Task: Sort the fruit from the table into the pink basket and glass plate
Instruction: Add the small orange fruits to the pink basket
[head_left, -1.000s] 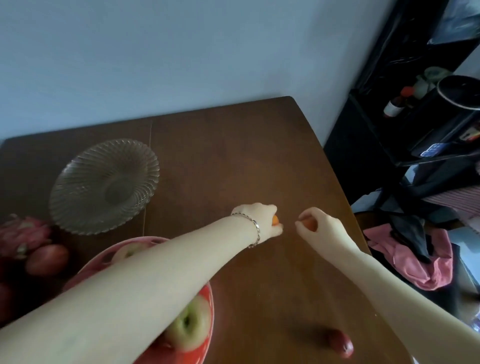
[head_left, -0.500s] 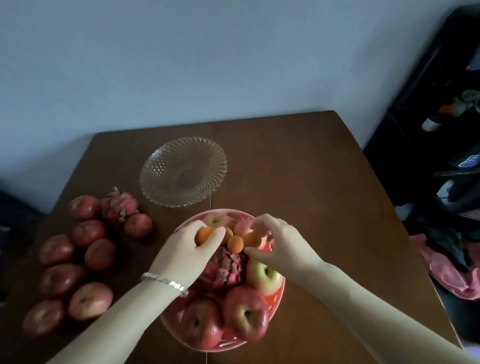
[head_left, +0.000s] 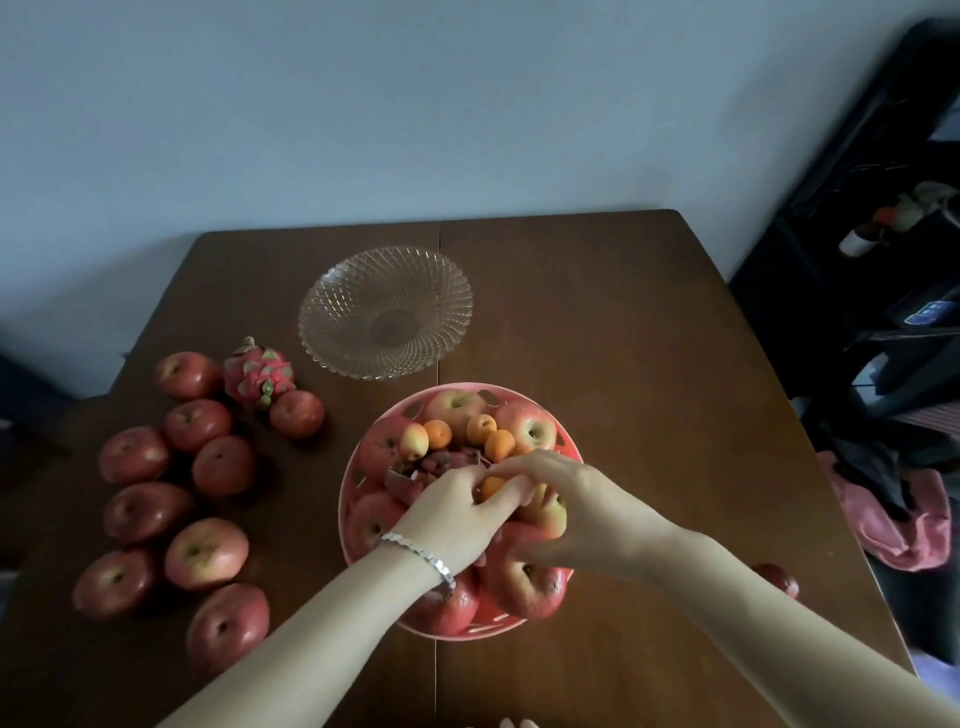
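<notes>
The pink basket (head_left: 347, 486) stands mid-table, filled with red apples (head_left: 524, 584), a dragon fruit and several small orange fruits (head_left: 436, 434). My left hand (head_left: 457, 512), with a bracelet at the wrist, reaches into the basket and pinches one small orange fruit (head_left: 491, 488) at its fingertips. My right hand (head_left: 576, 504) lies palm down over the basket's right side. Its fingers are loose and touch the left fingertips just above that fruit. The glass plate (head_left: 324, 291) sits behind the basket with nothing in it.
Several red apples (head_left: 207, 553) and a dragon fruit (head_left: 258, 372) lie on the brown table (head_left: 623, 338) left of the basket. One red fruit (head_left: 776, 579) sits at the right table edge. Dark shelving (head_left: 883, 260) and pink cloth (head_left: 904, 525) are to the right.
Both hands carried small orange fruits from the table's right side to the basket. The view swung left. More orange fruits now lie in the basket, and my hands have drawn together.
</notes>
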